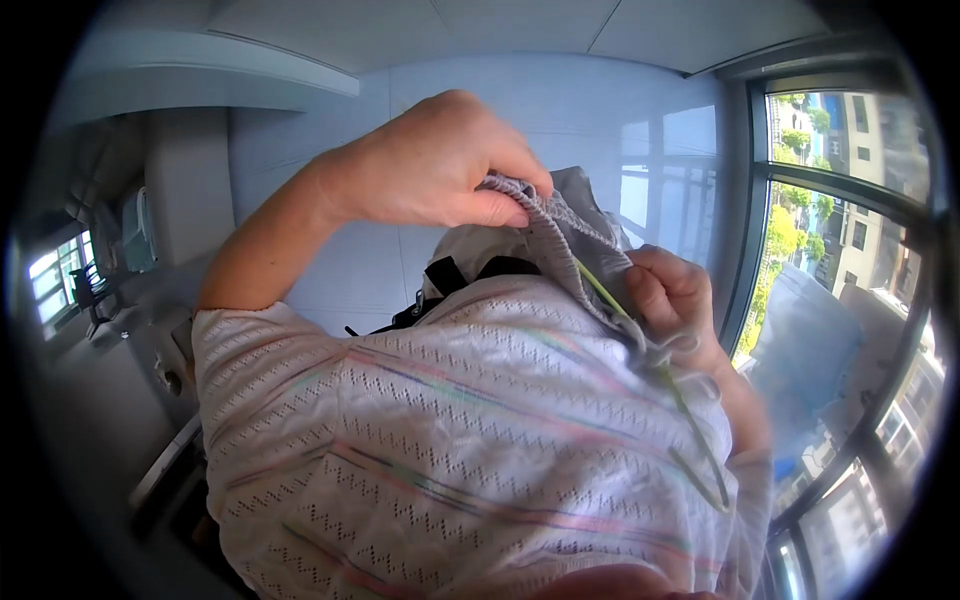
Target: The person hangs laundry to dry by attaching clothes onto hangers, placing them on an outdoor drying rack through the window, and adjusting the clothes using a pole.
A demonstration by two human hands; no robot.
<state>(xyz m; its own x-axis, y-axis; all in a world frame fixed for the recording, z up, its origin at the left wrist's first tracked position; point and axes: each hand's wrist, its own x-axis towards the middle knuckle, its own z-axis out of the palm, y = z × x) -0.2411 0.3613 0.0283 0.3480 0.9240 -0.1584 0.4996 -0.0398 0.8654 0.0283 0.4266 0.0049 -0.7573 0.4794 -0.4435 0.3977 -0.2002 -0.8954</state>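
A grey garment [595, 215] with a gathered elastic waistband is stretched between my two hands in front of my chest. My left hand [455, 165] pinches the waistband's far left edge between thumb and fingers. On the other side, my right hand [672, 290] is closed on the garment's right edge; part of its grip is hidden by the cloth. A thin yellow-green clothes hanger [690, 425] runs through the waistband opening, and its bent end hangs over my shirt near my right forearm. A loose pale cord or cloth edge [680, 350] curls beside my right wrist.
A window [765, 210] with dark frames stands on the right, with trees and buildings outside. Pale floor tiles [330, 240] lie ahead. Cabinets [190, 160] and a counter [110, 410] line the left. A black strap [440, 275] shows below the garment.
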